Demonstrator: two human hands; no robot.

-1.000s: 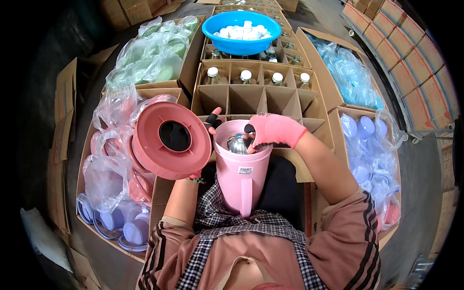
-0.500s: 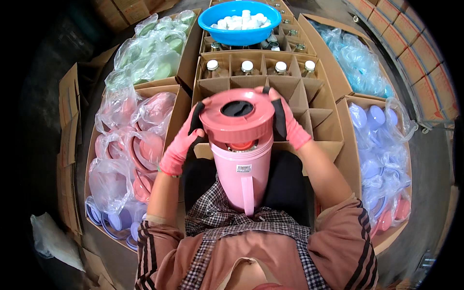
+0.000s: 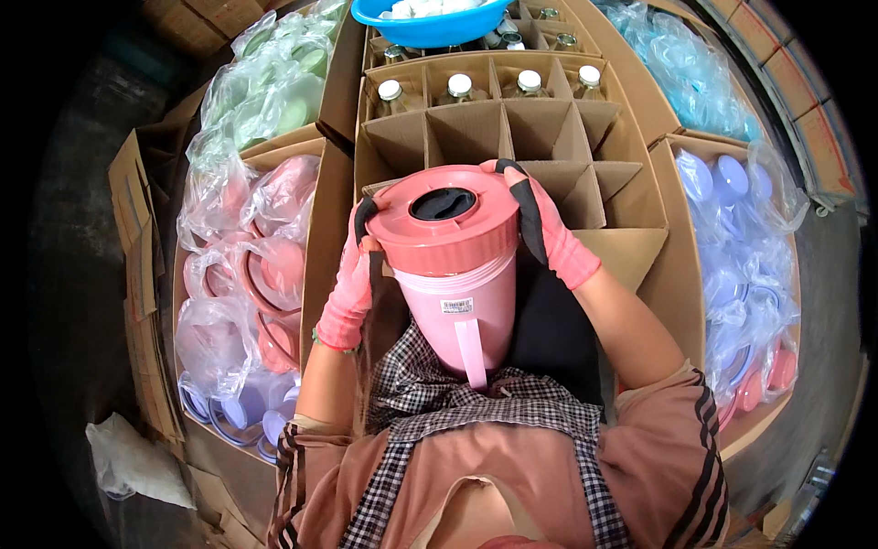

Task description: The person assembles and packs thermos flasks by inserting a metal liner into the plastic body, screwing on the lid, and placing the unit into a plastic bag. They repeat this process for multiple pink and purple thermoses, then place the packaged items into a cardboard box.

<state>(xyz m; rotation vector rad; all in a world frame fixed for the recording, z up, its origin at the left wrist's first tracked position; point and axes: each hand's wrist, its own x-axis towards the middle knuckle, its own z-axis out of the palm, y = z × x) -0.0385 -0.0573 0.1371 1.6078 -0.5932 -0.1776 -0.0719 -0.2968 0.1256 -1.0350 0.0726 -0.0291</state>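
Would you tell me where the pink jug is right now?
In the head view, the pink jug stands centre, between left hand and right hand, before the divided carton.

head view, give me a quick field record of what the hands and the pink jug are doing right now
left hand: in a pink glove, pressed against the left side of the lid
right hand: in a pink glove, gripping the right side of the lid
lid: darker pink, round, dark opening in its middle, sitting on top of the jug
jug: light pink, upright on the lap, handle toward the person
divided carton: behind the jug, capped bottles in its far cells
blue basin: at the far end, white pieces inside
bagged lids: pink, in the box at left
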